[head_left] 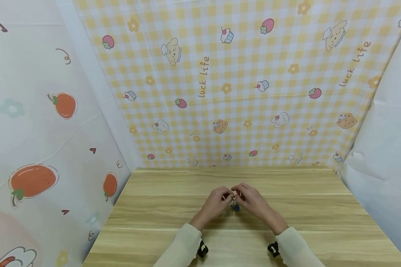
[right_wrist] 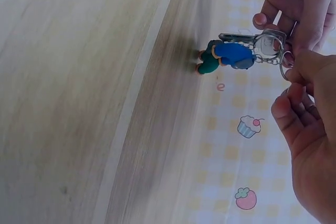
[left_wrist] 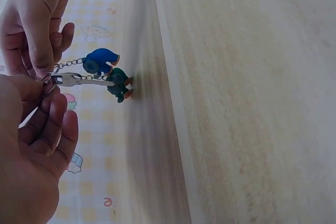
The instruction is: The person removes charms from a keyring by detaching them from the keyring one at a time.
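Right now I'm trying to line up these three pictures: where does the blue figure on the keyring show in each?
Head view: blue figure low centre, small, hanging between both hands.
Left wrist view: upper left, above the key.
Right wrist view: upper right, under the key.
Shared landmark: the wooden table behind it.

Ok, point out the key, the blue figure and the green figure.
key (left_wrist: 79,80), left wrist view, on its flat blade.
blue figure (right_wrist: 233,54), right wrist view, on its body.
green figure (left_wrist: 118,81), left wrist view, on its torso.
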The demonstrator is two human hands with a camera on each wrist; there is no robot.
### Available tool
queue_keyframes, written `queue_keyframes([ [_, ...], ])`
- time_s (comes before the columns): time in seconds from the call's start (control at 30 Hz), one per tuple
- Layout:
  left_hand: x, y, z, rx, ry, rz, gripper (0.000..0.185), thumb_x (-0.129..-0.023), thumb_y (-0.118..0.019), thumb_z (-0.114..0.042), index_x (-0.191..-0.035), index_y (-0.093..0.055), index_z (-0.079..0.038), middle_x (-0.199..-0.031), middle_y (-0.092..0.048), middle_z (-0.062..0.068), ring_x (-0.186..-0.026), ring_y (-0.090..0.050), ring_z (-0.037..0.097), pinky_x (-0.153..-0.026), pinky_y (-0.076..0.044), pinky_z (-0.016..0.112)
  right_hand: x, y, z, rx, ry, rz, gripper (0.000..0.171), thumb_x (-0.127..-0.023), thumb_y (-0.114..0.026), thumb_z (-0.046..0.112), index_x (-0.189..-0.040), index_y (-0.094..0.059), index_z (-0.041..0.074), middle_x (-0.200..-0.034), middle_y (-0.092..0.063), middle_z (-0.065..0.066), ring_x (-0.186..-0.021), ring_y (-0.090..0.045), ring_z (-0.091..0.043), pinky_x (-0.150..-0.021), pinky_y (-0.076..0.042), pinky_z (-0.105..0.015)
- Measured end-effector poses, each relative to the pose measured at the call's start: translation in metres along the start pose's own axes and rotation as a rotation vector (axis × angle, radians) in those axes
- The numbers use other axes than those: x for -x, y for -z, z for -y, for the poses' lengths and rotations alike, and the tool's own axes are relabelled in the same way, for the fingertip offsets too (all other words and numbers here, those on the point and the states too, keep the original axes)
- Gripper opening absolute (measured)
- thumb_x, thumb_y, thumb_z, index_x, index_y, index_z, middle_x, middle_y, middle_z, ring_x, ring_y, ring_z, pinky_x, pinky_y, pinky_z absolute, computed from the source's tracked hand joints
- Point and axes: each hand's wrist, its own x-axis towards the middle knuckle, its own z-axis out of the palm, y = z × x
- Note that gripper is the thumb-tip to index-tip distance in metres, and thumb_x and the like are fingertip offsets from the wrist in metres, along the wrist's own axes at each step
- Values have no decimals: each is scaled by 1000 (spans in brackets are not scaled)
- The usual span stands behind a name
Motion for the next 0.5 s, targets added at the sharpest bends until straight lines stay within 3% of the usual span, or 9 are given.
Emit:
queue_keyframes([
  [0.27, 0, 2, -2, 28, 7, 0, 18, -109, -60, -13, -107, -77, -8, -103, -75, 4, -87, -63, 3, -80, -56, 19, 0, 2, 1, -22, -6, 53, 26, -98, -71, -1, -124, -71, 1, -99, -69, -5, -78, -53, -1, -64, -50, -20],
  [0.5, 1, 3, -1, 48, 6, 6, 19, -110, -60, -16, -107, -77, -9, -104, -75, 4, -88, -64, 3, -81, -57, 20, 2, 1, -1, -1, 52, 29, 24, -98, -71, -2, -122, -71, 2, -101, -70, -4, -79, -54, -3, -65, -50, -20],
])
